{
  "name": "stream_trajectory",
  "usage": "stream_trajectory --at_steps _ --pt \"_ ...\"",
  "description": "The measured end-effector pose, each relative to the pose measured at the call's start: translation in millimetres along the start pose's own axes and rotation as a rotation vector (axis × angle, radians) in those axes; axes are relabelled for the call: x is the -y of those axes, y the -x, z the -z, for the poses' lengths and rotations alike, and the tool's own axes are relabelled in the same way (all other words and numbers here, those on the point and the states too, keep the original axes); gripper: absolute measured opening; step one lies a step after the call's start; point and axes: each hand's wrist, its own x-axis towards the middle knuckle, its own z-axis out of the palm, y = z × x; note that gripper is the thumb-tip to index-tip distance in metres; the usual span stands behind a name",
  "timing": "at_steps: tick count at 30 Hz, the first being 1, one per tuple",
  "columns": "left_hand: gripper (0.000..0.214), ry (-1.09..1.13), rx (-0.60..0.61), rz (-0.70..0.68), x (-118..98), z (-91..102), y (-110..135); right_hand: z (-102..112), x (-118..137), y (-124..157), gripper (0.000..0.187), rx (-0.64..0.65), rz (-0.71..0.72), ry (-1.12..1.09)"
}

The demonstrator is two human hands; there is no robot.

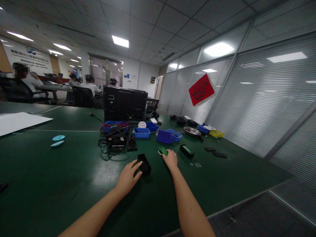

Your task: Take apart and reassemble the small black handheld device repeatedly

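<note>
My left hand (128, 175) rests at an open black plastic case (145, 166), fingers spread, with fingertips on its left wall and rim. A little farther right, my right hand (171, 159) has its fingers closed on a green circuit board (163, 150). A pale piece shows under the board's left edge. To the right of that hand stands a second black case (187, 151) with a green board inside it. Near this case lie a small ring (191, 164) and a clear rectangular piece (197, 165).
Blue bins (141, 133) and a white ball (142, 124) stand beyond my hands. Tangled cables surround a black device (117, 141) at centre left. A large black cabinet (125, 103) stands behind them. Flat black pieces (219, 154) and a metal bowl (192, 131) are on the right. People sit in the background.
</note>
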Motion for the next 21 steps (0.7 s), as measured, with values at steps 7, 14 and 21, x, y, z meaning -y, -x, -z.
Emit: stream_trajectory --at_steps 7,14,21 --pt "0.032 -0.160 -0.185 -0.115 -16 0.6 -2 6 19 10 0.040 0.085 0.219 -0.097" --pt "0.028 -0.201 -0.164 -0.107 -44 -0.6 -19 10 21 9 0.045 0.136 0.238 -0.113" --pt "0.085 0.077 -0.089 0.104 -5 -9.6 -43 20 18 10 0.041 0.167 0.251 -0.022"
